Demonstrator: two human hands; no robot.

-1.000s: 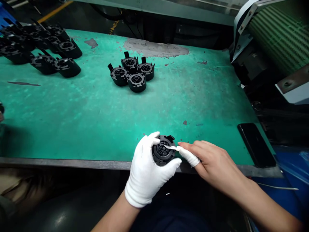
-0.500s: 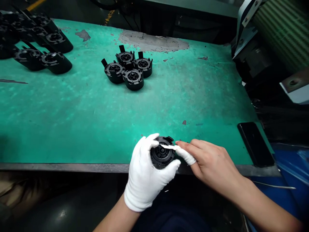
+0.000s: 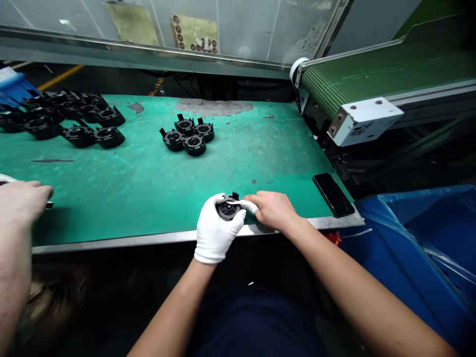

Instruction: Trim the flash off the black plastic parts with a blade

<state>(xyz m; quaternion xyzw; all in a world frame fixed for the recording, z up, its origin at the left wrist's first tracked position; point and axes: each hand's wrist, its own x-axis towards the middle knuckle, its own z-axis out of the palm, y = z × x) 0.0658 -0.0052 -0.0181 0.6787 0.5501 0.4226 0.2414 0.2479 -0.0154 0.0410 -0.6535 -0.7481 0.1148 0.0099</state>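
Note:
My left hand (image 3: 217, 230), in a white glove, is wrapped round a round black plastic part (image 3: 228, 210) at the bench's front edge. The part's ringed face is turned up, and a short tab stands out at its far side. My right hand (image 3: 273, 209) is bare except for a white cover on the thumb. Between its thumb and forefinger it pinches a small pale blade (image 3: 235, 202), whose tip lies over the face of the part. The fingers hide the blade's other end.
Several like black parts stand grouped mid-bench (image 3: 194, 144) and at the far left (image 3: 107, 136). A co-worker's hand (image 3: 24, 201) is at the left edge. A phone (image 3: 333, 195) lies right, beside a blue-lined bin (image 3: 394, 238). A green conveyor (image 3: 372, 62) stands behind.
My view has tilted up and drawn back, showing the conveyor and back panel. A co-worker's hand has come in at the left. Both my hands keep their holds on the part and blade.

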